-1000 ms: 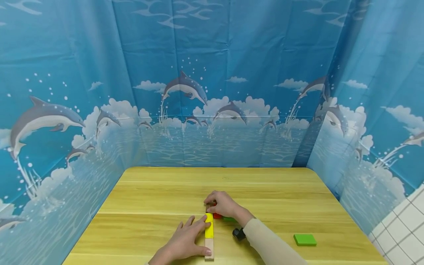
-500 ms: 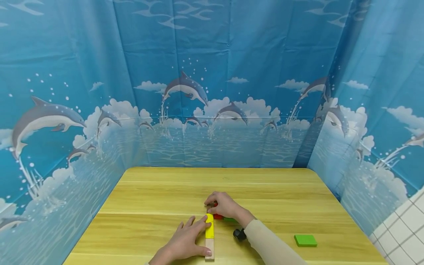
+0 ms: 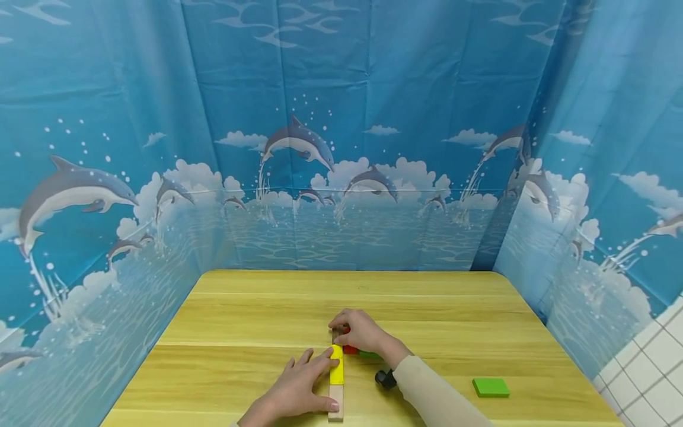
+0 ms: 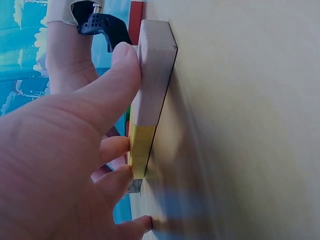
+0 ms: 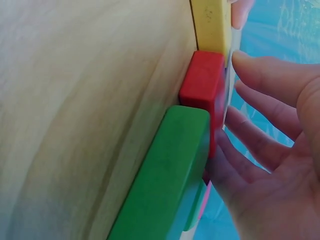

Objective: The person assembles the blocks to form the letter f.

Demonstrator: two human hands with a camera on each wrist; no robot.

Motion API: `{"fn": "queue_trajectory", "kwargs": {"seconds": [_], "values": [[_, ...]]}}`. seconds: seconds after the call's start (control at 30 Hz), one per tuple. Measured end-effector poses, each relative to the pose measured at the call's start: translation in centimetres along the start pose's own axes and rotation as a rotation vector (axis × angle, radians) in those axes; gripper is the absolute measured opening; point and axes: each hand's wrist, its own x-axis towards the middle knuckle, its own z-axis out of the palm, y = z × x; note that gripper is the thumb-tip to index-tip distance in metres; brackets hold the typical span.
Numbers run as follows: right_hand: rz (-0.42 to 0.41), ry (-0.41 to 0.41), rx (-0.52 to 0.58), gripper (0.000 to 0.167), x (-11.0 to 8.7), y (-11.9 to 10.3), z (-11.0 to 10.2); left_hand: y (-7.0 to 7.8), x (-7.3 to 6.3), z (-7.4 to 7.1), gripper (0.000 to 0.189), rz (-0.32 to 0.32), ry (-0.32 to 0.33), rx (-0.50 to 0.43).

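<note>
The left hand point(image 3: 299, 384), fingers spread, touches the pale wooden block point(image 3: 336, 393) and yellow block point(image 3: 337, 374), end to end, pointing away; the right hand point(image 3: 364, 331) is nearer the far brown block point(image 3: 336, 336), possibly pinching; I cannot tell.

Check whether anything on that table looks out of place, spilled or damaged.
Only the lone green block stands out: it lies off to the right, apart from the aligned yellow block and pale block. It may just be a spare. I see no spill or damage, though the right hand partly hides the dark block.
</note>
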Motion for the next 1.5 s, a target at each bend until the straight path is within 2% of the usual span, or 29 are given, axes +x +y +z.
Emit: {"fn": "queue_trajectory", "kwargs": {"seconds": [0.23,0.37,0.6,0.87,1.0,1.17,1.3,1.5], "values": [[0.003,0.052,-0.030,0.036,-0.6,-0.2,-0.4,0.2,0.1,0.1,0.072,-0.005,0.016,-0.041],[0.004,0.092,-0.002,0.036,-1.6,-0.4,-0.9,0.1,0.6,0.0,0.070,0.017,0.061,-0.059],[0.023,0.129,0.000,0.037,-3.3,-0.4,-1.7,0.0,2.9,-0.6,0.064,0.055,0.187,-0.026],[0.023,0.168,-0.082,0.038,-4.8,0.6,-1.7,0.7,6.0,-1.5,0.063,0.078,0.244,0.090],[0.031,0.189,-0.108,0.040,-5.5,1.0,-1.9,0.6,7.6,-1.7,0.062,0.091,0.241,0.155],[0.063,0.204,-0.121,0.042,-6.2,1.4,-2.1,0.3,8.9,-1.7,0.065,0.064,0.180,0.166],[0.075,0.203,-0.139,0.041,-6.5,1.6,-2.1,0.4,9.6,-1.6,0.072,0.027,0.124,0.149],[0.086,0.189,-0.139,0.039,-6.9,1.6,-2.1,0.6,10.3,-1.3,0.072,-0.010,0.078,0.183]]}}
